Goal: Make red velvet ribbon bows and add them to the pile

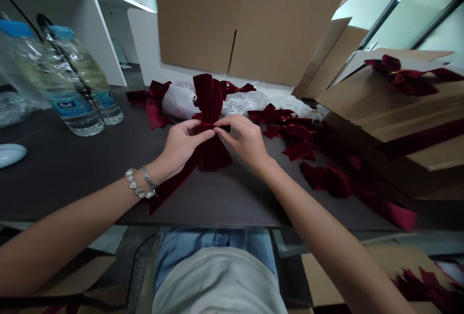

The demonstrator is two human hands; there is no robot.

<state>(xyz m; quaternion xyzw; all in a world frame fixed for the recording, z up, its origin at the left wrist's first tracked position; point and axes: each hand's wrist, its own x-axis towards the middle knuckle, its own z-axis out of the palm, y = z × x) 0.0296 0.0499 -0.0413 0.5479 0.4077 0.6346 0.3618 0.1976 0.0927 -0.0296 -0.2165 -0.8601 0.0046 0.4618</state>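
In the middle of the frame, our left hand [179, 147] and right hand [242, 140] pinch a red velvet bow [210, 101], our fingers [203, 132] closed tight on its middle.

We see two plastic water bottles [61, 86] standing at the left of the dark counter [65, 178], with a white oval object [10, 155] near its edge and a white plastic bag [184, 101] farther back. Loose burgundy velvet bows [293, 132] spread across the right side, beside a cardboard box [391, 111] with another bow [402, 76] lying on it.
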